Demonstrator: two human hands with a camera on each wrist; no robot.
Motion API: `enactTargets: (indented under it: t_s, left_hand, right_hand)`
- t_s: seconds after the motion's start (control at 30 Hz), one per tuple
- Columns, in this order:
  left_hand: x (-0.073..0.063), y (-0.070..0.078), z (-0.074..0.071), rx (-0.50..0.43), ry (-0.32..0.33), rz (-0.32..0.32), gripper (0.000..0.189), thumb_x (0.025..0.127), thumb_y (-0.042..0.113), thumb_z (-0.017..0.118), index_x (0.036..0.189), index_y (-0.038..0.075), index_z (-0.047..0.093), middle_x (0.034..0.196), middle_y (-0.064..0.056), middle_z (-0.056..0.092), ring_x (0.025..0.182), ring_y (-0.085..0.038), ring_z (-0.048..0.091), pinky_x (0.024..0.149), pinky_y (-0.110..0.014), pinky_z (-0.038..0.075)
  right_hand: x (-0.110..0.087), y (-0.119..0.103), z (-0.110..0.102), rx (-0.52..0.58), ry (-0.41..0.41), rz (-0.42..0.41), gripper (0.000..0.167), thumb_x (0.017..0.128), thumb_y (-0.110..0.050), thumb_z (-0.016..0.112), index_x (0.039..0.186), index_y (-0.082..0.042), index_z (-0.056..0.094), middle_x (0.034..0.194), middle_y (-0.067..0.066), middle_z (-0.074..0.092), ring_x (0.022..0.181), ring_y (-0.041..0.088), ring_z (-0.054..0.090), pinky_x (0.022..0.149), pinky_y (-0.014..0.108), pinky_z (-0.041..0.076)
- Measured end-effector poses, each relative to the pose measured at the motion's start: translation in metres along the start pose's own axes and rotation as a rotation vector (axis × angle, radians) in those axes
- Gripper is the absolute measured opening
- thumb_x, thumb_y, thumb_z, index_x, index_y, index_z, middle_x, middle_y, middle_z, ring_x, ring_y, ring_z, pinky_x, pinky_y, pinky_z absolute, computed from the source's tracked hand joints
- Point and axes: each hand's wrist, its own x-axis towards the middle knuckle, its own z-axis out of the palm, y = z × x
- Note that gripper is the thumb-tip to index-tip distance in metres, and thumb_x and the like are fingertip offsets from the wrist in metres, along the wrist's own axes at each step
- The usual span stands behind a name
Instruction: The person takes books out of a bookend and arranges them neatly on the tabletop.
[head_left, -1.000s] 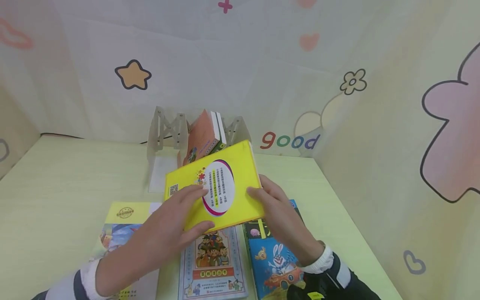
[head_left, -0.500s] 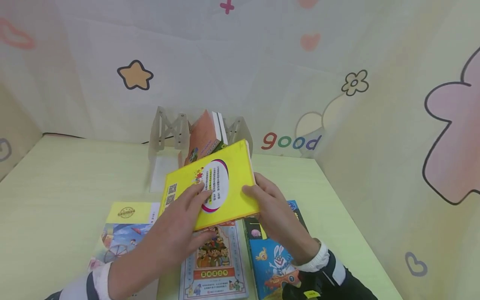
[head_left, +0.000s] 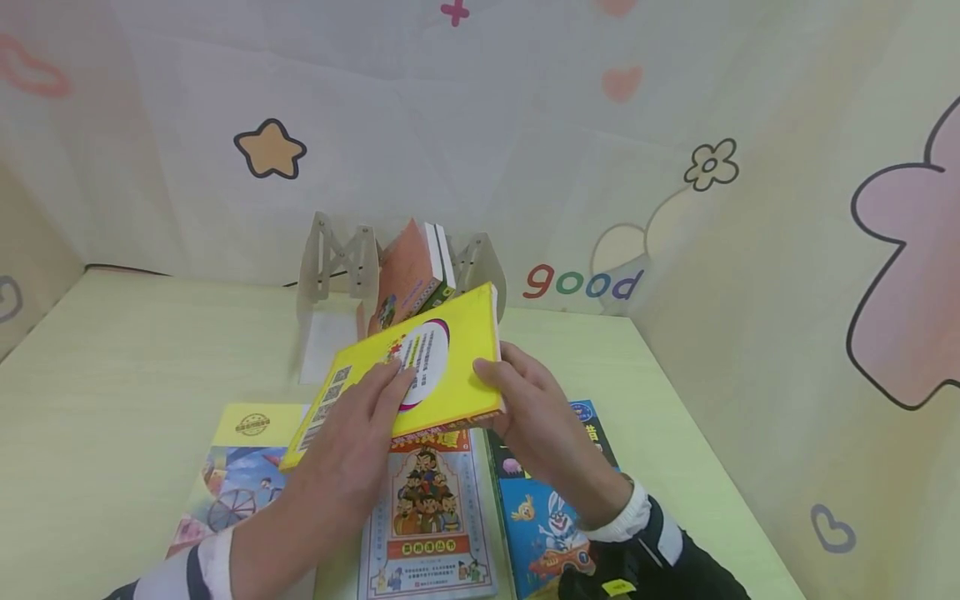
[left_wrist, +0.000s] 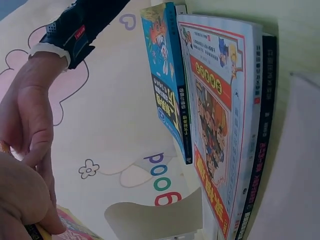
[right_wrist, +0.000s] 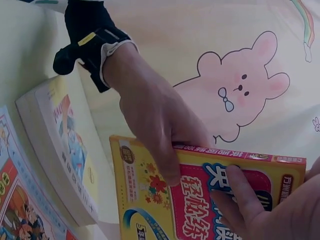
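Note:
Both hands hold a yellow book (head_left: 467, 354), tilted above the table, its back cover with a white oval facing up. My left hand (head_left: 348, 446) has its fingers spread over the cover; in the right wrist view, the left thumb lies on the book's underside. At the right end my right hand (head_left: 536, 421) pinches the edge, thumb on top. The front cover (right_wrist: 145, 200) shows in the right wrist view, with the right fingers (right_wrist: 245, 192) against it. Under the hands lie a book with a blue-bordered cover (head_left: 427, 550) and a rabbit book (head_left: 543, 521).
Left of these lies a book with a yellow band (head_left: 251, 425), partly hidden by my left arm. At the back, a pale expandable bookstand (head_left: 311, 258) holds salmon-covered books (head_left: 405, 275), leaning. Decorated curtain (head_left: 487, 150) encloses the light table (head_left: 112, 417).
The yellow book's left end has swung down toward me, and its lower edge now shows more. Both hands have shifted slightly left with it.

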Motion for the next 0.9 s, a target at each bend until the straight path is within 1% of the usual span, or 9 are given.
enactTargets:
  t_s: [0.1, 0.23, 0.33, 0.47, 0.6, 0.73, 0.83, 0.9]
  left_hand:
    - [0.0, -0.001, -0.002, -0.009, 0.019, 0.011, 0.079, 0.086, -0.007, 0.079, 0.154, 0.002, 0.039, 0.157, -0.018, 0.04, 0.142, -0.037, 0.042, 0.115, -0.053, 0.04]
    - [0.001, -0.002, -0.007, -0.024, 0.029, -0.005, 0.08, 0.087, -0.008, 0.077, 0.156, 0.002, 0.039, 0.157, -0.018, 0.042, 0.14, -0.038, 0.045, 0.112, -0.053, 0.043]
    - [0.004, -0.002, -0.012, -0.045, 0.047, -0.026, 0.081, 0.087, -0.008, 0.076, 0.157, 0.005, 0.039, 0.155, -0.017, 0.046, 0.139, -0.037, 0.048, 0.11, -0.052, 0.045]
    - [0.009, -0.003, -0.018, -0.093, 0.088, -0.037, 0.076, 0.09, -0.01, 0.071, 0.157, 0.009, 0.039, 0.15, -0.016, 0.052, 0.136, -0.034, 0.053, 0.106, -0.05, 0.049]
    - [0.013, -0.001, -0.026, -0.176, 0.106, -0.058, 0.078, 0.091, -0.012, 0.069, 0.157, 0.015, 0.039, 0.152, -0.011, 0.053, 0.13, -0.031, 0.059, 0.1, -0.047, 0.054]
    - [0.018, 0.003, -0.033, -0.265, 0.109, -0.121, 0.074, 0.094, -0.009, 0.067, 0.157, 0.02, 0.04, 0.149, -0.01, 0.056, 0.127, -0.03, 0.062, 0.097, -0.047, 0.055]
    - [0.02, 0.005, -0.039, -0.335, 0.113, -0.164, 0.064, 0.098, -0.006, 0.064, 0.155, 0.016, 0.044, 0.143, -0.014, 0.061, 0.121, -0.032, 0.065, 0.095, -0.05, 0.056]
    - [0.021, 0.006, -0.042, -0.383, 0.108, -0.195, 0.055, 0.101, -0.003, 0.061, 0.151, 0.012, 0.047, 0.139, -0.015, 0.064, 0.112, -0.032, 0.068, 0.091, -0.049, 0.059]
  right_hand:
    - [0.0, -0.001, 0.004, 0.021, -0.003, -0.017, 0.051, 0.111, -0.027, 0.046, 0.157, -0.011, 0.032, 0.15, 0.013, 0.047, 0.132, 0.034, 0.053, 0.109, 0.044, 0.048]
    - [0.001, -0.004, 0.008, 0.04, -0.026, -0.051, 0.051, 0.112, -0.034, 0.042, 0.158, -0.014, 0.031, 0.15, 0.012, 0.046, 0.134, 0.034, 0.051, 0.11, 0.046, 0.047]
    - [0.002, -0.007, 0.011, 0.051, -0.052, -0.09, 0.052, 0.113, -0.039, 0.039, 0.158, -0.015, 0.032, 0.148, 0.013, 0.047, 0.133, 0.034, 0.053, 0.109, 0.048, 0.048]
    - [0.004, -0.012, 0.015, 0.073, -0.082, -0.146, 0.052, 0.113, -0.039, 0.036, 0.158, -0.013, 0.035, 0.146, 0.015, 0.048, 0.127, 0.036, 0.058, 0.106, 0.051, 0.05]
    - [0.006, -0.013, 0.021, 0.077, -0.096, -0.196, 0.05, 0.114, -0.035, 0.036, 0.16, -0.016, 0.034, 0.149, 0.014, 0.046, 0.125, 0.036, 0.059, 0.104, 0.05, 0.051]
    - [0.01, -0.013, 0.028, 0.069, -0.091, -0.242, 0.05, 0.113, -0.019, 0.039, 0.162, -0.018, 0.031, 0.151, 0.016, 0.046, 0.127, 0.036, 0.059, 0.101, 0.043, 0.055]
    - [0.014, -0.01, 0.031, 0.047, -0.082, -0.269, 0.058, 0.109, -0.007, 0.043, 0.164, -0.018, 0.028, 0.149, 0.019, 0.047, 0.126, 0.037, 0.061, 0.097, 0.04, 0.057]
    - [0.016, -0.009, 0.033, 0.024, -0.082, -0.282, 0.062, 0.108, -0.004, 0.046, 0.165, -0.019, 0.025, 0.149, 0.02, 0.046, 0.126, 0.038, 0.061, 0.096, 0.04, 0.057]
